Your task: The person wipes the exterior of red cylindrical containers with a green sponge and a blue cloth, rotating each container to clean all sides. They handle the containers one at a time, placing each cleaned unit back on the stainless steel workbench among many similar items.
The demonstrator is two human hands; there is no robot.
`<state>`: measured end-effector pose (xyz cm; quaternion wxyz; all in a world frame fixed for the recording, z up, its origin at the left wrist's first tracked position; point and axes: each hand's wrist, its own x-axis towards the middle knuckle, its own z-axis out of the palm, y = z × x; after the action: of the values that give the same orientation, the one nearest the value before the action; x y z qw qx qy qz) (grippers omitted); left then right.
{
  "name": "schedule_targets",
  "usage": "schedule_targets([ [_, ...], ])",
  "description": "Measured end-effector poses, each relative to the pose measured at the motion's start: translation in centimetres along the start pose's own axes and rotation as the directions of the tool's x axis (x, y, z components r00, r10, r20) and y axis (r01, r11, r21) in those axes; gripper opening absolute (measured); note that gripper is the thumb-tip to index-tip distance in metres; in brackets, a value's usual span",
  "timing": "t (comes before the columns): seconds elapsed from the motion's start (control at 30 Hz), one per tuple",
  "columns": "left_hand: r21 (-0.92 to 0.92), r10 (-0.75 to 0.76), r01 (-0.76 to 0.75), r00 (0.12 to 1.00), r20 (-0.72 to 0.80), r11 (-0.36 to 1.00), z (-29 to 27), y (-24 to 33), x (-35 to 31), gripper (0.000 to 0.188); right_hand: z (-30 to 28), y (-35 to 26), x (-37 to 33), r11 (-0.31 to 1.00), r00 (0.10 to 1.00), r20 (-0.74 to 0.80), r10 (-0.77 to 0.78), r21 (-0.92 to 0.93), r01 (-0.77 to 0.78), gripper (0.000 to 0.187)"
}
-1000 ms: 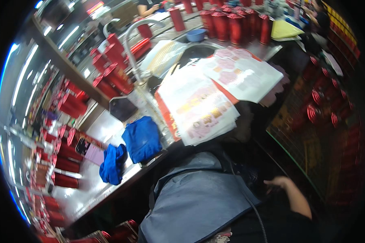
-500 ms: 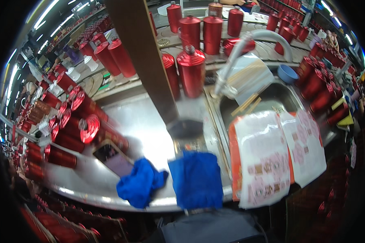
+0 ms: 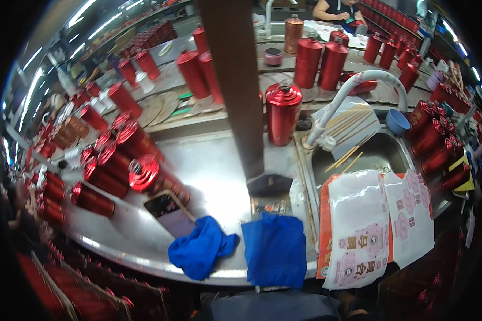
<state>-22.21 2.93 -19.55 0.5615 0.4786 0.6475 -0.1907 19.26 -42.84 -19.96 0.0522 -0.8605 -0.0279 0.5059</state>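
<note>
Neither of my hands shows in the view. At the near edge of the steel counter (image 3: 118, 235) lie a crumpled blue cloth (image 3: 201, 249) and, to its right, a flat, folded blue cloth (image 3: 275, 251). A phone (image 3: 170, 214) rests face up, partly beneath the crumpled cloth. Just beyond it stands a shiny red bottle (image 3: 158, 179) with a stepped shoulder, beside several more. Right of the folded cloth, printed white sheets (image 3: 359, 230) with pink patterns lie over orange-red backing at the sink's near side. Another red bottle (image 3: 283, 115) stands upright right of the post.
A brown post (image 3: 233, 91) rises from the counter's middle. A white curved faucet (image 3: 353, 88) arches over the steel sink (image 3: 380, 152), with thin wooden sticks (image 3: 353, 125) and a blue bowl (image 3: 398, 122) nearby. A co-worker (image 3: 340, 13) sits across, beyond more red bottles.
My view has swung to the left and up, so the counter sits lower and farther right, and it is sharper. More of the co-worker shows. The cloths, phone and sheets keep their places.
</note>
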Motion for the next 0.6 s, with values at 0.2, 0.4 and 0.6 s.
schedule_targets([
  [0.2, 0.199, 0.018, -0.024, 0.999, 0.034, 0.98, 2.4, -6.8, -0.6, 0.039, -1.7, 3.2, 3.3, 0.915, 0.995, 0.082, -0.053, -0.394, 0.081, 0.05],
  [0.4, 0.775, 0.087, -0.179, 0.983, 0.159, 0.607, 1.6, -3.3, 2.9, 0.034, -11.3, 1.9, -2.6, 0.786, 0.983, 0.163, -0.08, -0.596, 0.163, 0.045],
  [0.6, 0.888, 0.233, -0.375, 0.919, 0.318, 0.268, 2.1, 0.2, 3.9, 0.035, -20.6, -9.9, -17.9, 0.741, 0.783, 0.145, -0.605, -0.255, 0.621, 0.034],
])
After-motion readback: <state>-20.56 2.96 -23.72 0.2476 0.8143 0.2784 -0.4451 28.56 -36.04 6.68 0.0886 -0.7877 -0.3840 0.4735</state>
